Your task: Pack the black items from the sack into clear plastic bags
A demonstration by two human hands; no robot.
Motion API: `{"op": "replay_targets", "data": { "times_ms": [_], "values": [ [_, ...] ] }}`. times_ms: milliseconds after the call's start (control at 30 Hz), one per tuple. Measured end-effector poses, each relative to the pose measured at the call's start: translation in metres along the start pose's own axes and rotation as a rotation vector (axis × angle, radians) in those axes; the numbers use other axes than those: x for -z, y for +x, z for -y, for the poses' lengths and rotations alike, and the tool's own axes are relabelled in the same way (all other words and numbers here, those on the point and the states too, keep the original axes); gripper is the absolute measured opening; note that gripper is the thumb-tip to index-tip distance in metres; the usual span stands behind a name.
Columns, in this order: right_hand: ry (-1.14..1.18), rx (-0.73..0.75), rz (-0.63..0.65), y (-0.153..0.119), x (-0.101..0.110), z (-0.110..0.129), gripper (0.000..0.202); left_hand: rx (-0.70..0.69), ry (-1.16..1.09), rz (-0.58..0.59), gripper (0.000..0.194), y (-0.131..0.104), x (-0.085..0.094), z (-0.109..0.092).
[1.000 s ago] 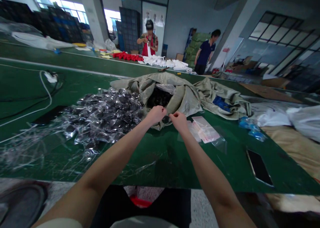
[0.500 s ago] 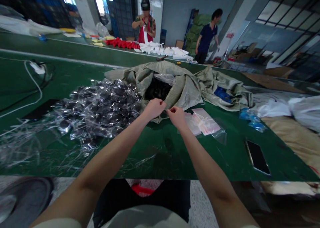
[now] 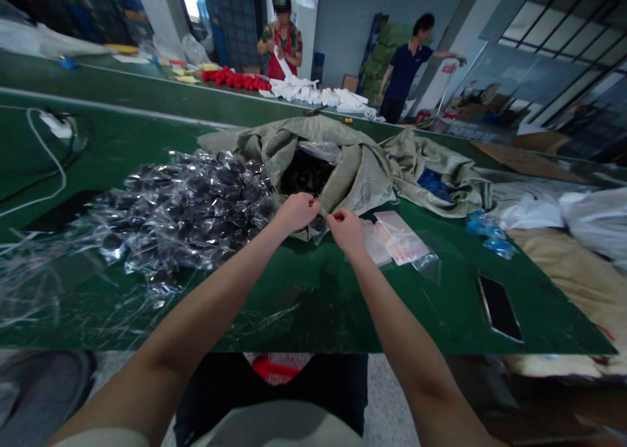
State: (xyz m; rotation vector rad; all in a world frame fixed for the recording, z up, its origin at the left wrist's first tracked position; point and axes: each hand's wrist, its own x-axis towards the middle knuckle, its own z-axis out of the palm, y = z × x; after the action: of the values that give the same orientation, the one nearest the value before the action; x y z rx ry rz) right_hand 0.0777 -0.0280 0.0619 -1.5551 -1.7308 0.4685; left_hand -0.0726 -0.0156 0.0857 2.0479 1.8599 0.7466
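Observation:
My left hand (image 3: 298, 210) and my right hand (image 3: 345, 227) are close together, fingertips pinched on the top of a small clear plastic bag (image 3: 320, 225) that hangs between them. Something dark seems to be inside it, though it is hard to make out. Just behind them gapes a greenish woven sack (image 3: 360, 176) with dark round pieces (image 3: 306, 174) in its mouth. To the left lies a heap of black pieces wrapped in clear plastic (image 3: 196, 215). Flat clear bags with pinkish edges (image 3: 399, 238) lie beside my right hand.
On the green table (image 3: 294, 290), a phone (image 3: 499, 306) lies at the right, near blue wrapped pieces (image 3: 490, 234). A second sack (image 3: 435, 166) is behind them. Cables (image 3: 61, 163) run at the left. Two people (image 3: 281, 42) are beyond, one handling white pieces (image 3: 313, 94).
Between my hands the clear bag now hangs more visibly, and my hands are slightly farther apart. The view has shifted a little. The person at the back right has stretched out an arm.

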Motion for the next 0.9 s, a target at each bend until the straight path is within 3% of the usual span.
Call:
{"op": "replay_targets", "data": {
  "times_ms": [267, 400, 500, 633, 700, 900],
  "values": [
    [0.090, -0.045, 0.073, -0.017, -0.003, -0.004, 0.014, -0.078, 0.005, 0.053, 0.033, -0.016, 0.002, 0.002],
    [0.183, -0.016, 0.238, -0.038, -0.006, -0.009, 0.022, -0.227, -0.028, 0.267, 0.030, -0.018, 0.004, 0.013],
    [0.116, 0.069, 0.362, -0.048, -0.003, -0.016, 0.031, -0.313, -0.046, 0.469, 0.025, -0.011, 0.001, 0.025],
    [0.035, 0.120, 0.316, -0.046, 0.002, -0.029, 0.028, -0.274, -0.113, 0.646, 0.017, 0.001, -0.005, 0.036],
    [0.054, 0.175, 0.311, -0.042, 0.003, -0.036, 0.019, -0.268, -0.159, 0.674, 0.014, 0.004, -0.008, 0.036],
    [0.164, 0.319, 0.464, -0.030, -0.015, -0.056, 0.035, -0.378, -0.184, 0.666, 0.012, 0.007, -0.013, 0.034]
  ]
}}
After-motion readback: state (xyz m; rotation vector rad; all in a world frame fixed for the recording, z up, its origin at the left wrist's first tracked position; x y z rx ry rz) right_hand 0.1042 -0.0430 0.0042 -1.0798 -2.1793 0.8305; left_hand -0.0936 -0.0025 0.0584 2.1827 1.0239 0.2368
